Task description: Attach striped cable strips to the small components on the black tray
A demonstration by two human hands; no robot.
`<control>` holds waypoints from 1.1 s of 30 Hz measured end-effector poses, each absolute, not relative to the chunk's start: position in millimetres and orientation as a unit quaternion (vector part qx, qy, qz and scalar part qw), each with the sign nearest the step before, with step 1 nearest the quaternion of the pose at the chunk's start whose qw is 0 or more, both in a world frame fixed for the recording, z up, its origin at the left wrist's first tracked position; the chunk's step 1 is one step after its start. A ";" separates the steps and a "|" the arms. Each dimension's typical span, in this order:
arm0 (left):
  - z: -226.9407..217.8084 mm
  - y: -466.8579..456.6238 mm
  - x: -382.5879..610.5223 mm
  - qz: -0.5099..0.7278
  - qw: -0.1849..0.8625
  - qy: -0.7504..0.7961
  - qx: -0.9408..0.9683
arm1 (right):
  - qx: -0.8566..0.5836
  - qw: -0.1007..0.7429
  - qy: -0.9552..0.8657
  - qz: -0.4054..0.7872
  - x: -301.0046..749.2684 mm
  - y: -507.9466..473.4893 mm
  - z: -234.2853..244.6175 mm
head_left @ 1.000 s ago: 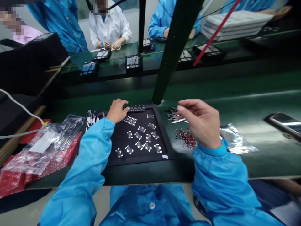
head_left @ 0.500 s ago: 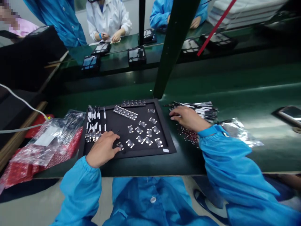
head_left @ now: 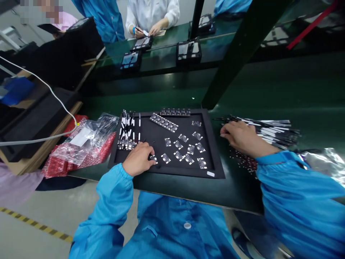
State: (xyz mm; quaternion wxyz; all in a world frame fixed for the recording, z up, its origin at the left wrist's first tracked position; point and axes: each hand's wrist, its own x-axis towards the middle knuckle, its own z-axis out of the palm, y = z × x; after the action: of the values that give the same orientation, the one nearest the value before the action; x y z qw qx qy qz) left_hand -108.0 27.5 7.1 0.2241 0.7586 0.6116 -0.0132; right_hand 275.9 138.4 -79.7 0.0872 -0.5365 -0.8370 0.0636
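My left hand [head_left: 139, 158] rests at the lower left of a black tray [head_left: 219, 169], thumb and index finger apart beside a small circuit board [head_left: 154, 159]. Thumb tip and board look close to touching. Several similar loose boards [head_left: 178, 144] are scattered to the right. Black-and-white strips [head_left: 129, 135] stand in rows along the tray's left side, with boards [head_left: 126, 145] at their lower end. My right hand [head_left: 244, 138] lies over the near end of a pile of black-and-white flat strips [head_left: 275, 131]. Its thumb and fingers are curled together; what they hold is hidden.
Joined board strips [head_left: 164, 122] lie at the tray's back. Tiny pieces [head_left: 246, 162] spill near my right wrist, beside a silvery bag [head_left: 323, 162]. Left are clear bags [head_left: 78, 142] on red bubble wrap [head_left: 55, 165] and a white cable [head_left: 58, 97]. A green post [head_left: 237, 54] rises behind.
The view has swung left, so everything sits further right. My left hand remains by the same small board. My right fingers have drawn closer together beside the strip pile.
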 end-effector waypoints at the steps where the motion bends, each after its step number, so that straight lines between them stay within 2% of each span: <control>1: 7.5 28.5 -107.6 -0.011 0.227 0.609 0.760 | -0.529 0.097 -0.841 0.055 276.1 137.4 -78.6; 4: 8.6 28.2 -108.1 0.004 0.254 0.605 0.754 | -0.525 0.161 -0.835 0.031 281.4 136.5 -71.2; 7: 16.0 26.0 -109.0 0.043 0.328 0.594 0.734 | -0.556 0.262 -0.789 -0.014 289.4 134.6 -52.8; 12: 37.5 39.6 -91.4 0.264 0.358 0.572 0.689 | -0.555 0.483 -0.657 -0.164 284.6 121.1 -10.9; 14: 36.2 54.3 -73.5 0.360 0.408 0.544 0.639 | -0.511 0.523 -0.654 -0.195 272.6 112.1 1.0; 17: 18.9 79.1 -43.3 0.457 0.533 0.485 0.522 | -0.461 0.499 -0.714 -0.169 246.6 97.0 8.3; 21: -7.3 97.5 -17.4 0.464 0.632 0.460 0.416 | -0.395 0.421 -0.815 -0.045 209.8 84.5 1.7; 26: -14.6 95.2 -15.9 0.442 0.646 0.477 0.400 | -0.369 0.417 -0.826 0.084 187.1 87.9 -14.8; 33: -14.3 92.3 -18.3 0.428 0.657 0.485 0.388 | -0.401 0.442 -0.792 0.131 183.0 89.7 -25.8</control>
State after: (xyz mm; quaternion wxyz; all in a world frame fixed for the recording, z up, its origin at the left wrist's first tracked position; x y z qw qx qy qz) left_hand -18.3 92.3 -14.3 0.6566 0.3880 0.4848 0.4281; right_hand 183.0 89.7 -25.8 0.4416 -0.4013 -0.7918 0.1305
